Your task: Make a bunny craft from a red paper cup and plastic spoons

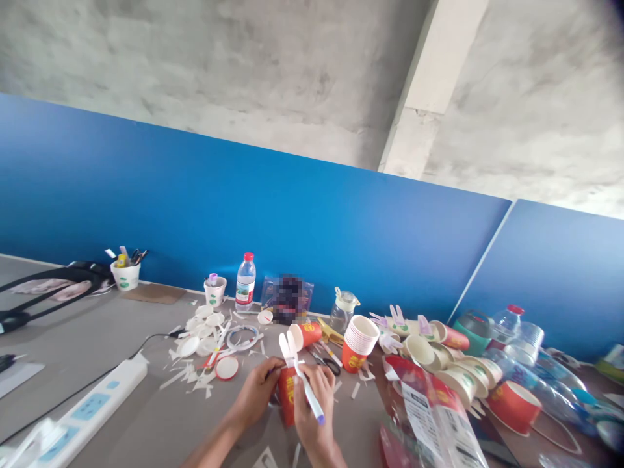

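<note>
A red paper cup (287, 398) with yellow print is between my hands, close to the front of the table. White paper ears (288, 348) stick up from its top. My left hand (260, 388) is closed on the cup's left side near the ears. In my right hand (316, 406) lies a white marker (311, 395) with a blue-purple end pointing down and right. The fingers of that hand also meet the cup's right side at the base of the ears. My fingers hide part of the cup.
Scissors (329, 365) and a stack of red cups (358, 344) stand right of my hands. Paper scraps and cut cup bottoms (195, 344) litter the left. A plastic bag (433, 416) and finished-looking cups (461, 383) crowd the right. A power strip (92, 409) lies front left.
</note>
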{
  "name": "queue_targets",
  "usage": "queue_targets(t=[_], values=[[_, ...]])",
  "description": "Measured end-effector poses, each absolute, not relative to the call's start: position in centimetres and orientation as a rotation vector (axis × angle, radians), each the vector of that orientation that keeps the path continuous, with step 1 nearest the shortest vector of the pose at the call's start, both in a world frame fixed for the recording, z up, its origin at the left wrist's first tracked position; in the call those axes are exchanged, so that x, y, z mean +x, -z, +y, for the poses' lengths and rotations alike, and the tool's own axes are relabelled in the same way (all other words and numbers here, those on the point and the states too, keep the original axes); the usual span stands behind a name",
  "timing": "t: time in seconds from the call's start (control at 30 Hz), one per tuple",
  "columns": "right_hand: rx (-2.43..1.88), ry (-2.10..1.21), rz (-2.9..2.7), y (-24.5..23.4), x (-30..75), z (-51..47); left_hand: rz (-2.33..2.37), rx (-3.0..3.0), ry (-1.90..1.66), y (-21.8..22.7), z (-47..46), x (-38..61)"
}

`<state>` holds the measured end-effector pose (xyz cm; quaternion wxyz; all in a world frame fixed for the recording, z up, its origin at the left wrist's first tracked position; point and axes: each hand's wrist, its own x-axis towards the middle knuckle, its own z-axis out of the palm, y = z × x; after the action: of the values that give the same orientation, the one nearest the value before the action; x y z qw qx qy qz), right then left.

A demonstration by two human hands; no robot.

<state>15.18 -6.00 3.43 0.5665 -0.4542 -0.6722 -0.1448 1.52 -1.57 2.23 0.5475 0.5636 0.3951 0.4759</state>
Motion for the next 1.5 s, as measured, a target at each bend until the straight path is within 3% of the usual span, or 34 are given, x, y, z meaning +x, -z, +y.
queue_targets(t=[1.5], values=[[-1.033, 0.357, -1.602, -4.0, 15.3, -6.2, 0.933, 1.354, -1.12, -1.9, -1.4, 1.6]])
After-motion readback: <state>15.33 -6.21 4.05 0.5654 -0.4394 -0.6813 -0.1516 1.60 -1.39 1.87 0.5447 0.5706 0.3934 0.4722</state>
